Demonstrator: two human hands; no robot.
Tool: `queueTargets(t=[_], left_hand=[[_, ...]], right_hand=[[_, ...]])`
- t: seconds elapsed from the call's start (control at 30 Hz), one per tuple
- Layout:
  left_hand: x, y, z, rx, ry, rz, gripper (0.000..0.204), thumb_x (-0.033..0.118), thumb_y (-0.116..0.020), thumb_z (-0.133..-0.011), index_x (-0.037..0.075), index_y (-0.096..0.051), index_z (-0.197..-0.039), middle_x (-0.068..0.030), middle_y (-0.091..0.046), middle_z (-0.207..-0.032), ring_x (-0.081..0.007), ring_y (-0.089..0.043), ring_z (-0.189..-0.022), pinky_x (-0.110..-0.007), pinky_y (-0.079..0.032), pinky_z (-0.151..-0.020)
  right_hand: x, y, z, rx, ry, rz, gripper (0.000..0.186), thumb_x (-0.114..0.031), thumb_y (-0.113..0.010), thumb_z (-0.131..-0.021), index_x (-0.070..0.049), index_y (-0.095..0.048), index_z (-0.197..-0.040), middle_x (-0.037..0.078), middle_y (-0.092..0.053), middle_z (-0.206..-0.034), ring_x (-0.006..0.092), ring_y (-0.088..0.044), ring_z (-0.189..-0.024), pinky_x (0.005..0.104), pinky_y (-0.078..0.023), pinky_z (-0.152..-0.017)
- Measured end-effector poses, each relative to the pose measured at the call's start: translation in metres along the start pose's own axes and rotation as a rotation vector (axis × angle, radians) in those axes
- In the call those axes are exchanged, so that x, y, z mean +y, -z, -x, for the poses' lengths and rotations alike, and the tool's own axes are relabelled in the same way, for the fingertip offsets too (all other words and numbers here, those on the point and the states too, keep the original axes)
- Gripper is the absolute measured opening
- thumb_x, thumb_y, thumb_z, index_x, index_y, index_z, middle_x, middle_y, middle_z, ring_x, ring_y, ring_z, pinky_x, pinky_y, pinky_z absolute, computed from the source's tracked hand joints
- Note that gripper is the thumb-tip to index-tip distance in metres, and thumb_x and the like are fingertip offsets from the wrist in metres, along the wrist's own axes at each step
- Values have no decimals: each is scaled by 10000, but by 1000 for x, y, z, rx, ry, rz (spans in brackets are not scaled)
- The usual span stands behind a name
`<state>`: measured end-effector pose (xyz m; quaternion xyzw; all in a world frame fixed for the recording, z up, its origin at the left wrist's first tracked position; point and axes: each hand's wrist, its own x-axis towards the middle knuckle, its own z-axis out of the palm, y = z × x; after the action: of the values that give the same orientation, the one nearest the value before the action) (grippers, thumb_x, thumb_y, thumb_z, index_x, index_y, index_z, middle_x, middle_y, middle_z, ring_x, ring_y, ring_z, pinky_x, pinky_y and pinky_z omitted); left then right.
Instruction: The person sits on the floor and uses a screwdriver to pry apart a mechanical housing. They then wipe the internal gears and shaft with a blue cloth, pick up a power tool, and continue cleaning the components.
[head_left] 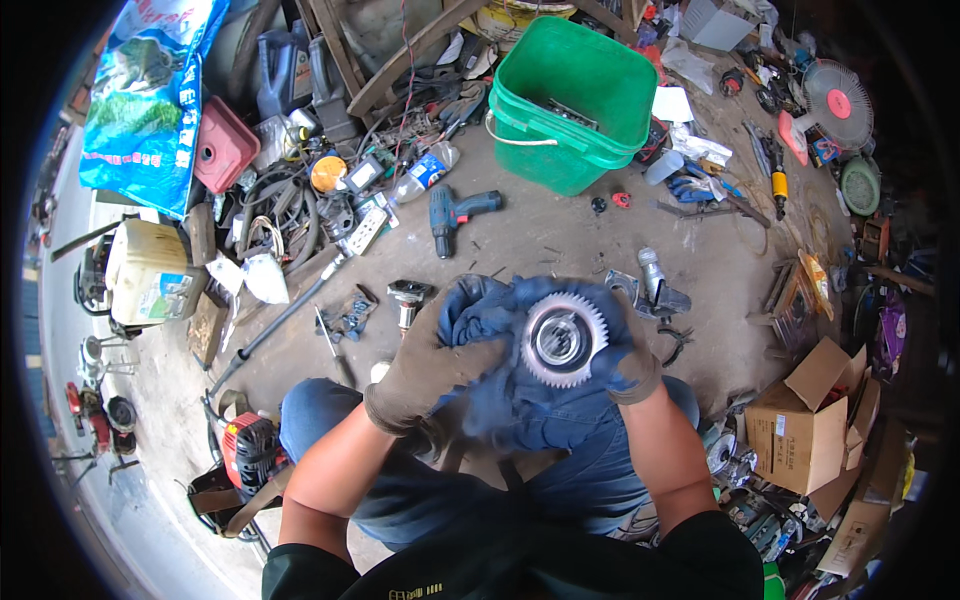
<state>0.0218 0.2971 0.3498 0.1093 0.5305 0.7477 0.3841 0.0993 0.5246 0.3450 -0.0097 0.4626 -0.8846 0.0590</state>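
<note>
Blue rag [478, 312] looks soft, bunched in the closed left hand [435, 355]; the metal gear [562, 340] over the lap [590, 432], rim clamped in the right hand [630, 368], is probably stiff, heavy and maybe slick; I'd grab it by the outer rim. Mind those teeth.

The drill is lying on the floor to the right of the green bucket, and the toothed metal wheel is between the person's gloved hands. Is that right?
Not quite: the head view shows the drill on the floor left of the green bucket, not right. The toothed metal wheel is indeed between the gloved left hand and right hand.
</note>
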Motion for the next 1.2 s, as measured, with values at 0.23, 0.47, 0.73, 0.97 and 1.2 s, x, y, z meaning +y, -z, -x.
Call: queueTargets(t=[0.23,0.47,0.73,0.97,1.2], left_hand=[[-21,18,-17,192,176,363,550,434,-524,-1100,-9,-559,-1424,-142,-704,-1273,-258,-716,-1112,-415,-605,-967],[-4,5,-5,-185,102,691,689,422,-546,-1092,-36,-383,-1579,-172,-602,-1457,-251,-644,-1246,-415,-497,-1106],[-28,6,-2,-131,-131,-62,924,449,-689,-1022,-21,-213,-1660,-132,-353,-1666,-213,-391,-1491,-379,-331,-1228],[-30,1,-17,-178,109,587,774,606,-397,-1102,-8,-421,-1573,-130,-556,-1520,-223,-565,-1352,-380,-434,-1170],[-44,-14,-23,4,66,412,798,666,-366,-1084,12,-478,-1527,-101,-689,-1277,-169,-688,-1094,-319,-579,-913]], right_hand=[[-4,-4,-9,61,75,242,984,-88,-854,-689,54,-419,-1560,190,-497,-1582,259,-509,-1439,401,-379,-1222],[3,-11,-13,146,130,205,992,-125,-921,-736,42,-409,-1569,160,-521,-1545,235,-538,-1395,394,-416,-1201],[4,-11,-11,-7,185,1225,1075,-461,-942,-754,33,-425,-1557,254,-587,-1430,359,-589,-1336,464,-458,-1128],[6,-17,-10,55,284,812,797,-318,-784,-951,55,-414,-1550,242,-563,-1461,312,-618,-1294,410,-489,-1087],[3,-29,-5,137,439,1463,420,-80,-754,-899,35,-646,-1287,171,-726,-1178,191,-732,-993,331,-594,-827]])
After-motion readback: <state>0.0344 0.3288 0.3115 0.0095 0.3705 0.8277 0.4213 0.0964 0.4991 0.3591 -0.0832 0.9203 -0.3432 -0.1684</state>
